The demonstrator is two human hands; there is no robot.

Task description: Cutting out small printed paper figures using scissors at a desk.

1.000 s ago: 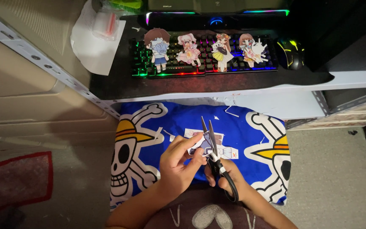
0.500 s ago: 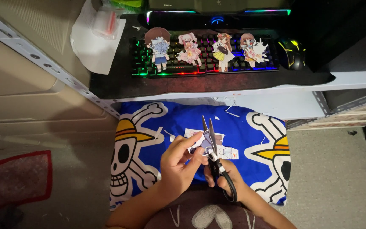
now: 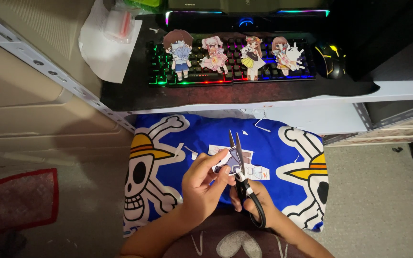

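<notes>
Two hands over a blue cushion (image 3: 273,143): left hand (image 3: 204,184) pinches a paper cutout (image 3: 237,162); right hand (image 3: 252,200) grips scissors (image 3: 242,179), blades slightly parted. Fingers (image 3: 216,160) lie near the blades; a slip could nick them or tear the figure.

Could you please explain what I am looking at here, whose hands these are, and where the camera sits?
There is no machine: a person wears a camera on the head, looking down at their own hands. The left hand holds a small paper cut-out. The right hand works black-handled scissors with blades slightly parted at the paper. Beneath lies a blue cushion printed with skulls in straw hats. On the dark desk above, four paper figures lie on a rainbow-lit keyboard, beside a mouse.
</notes>
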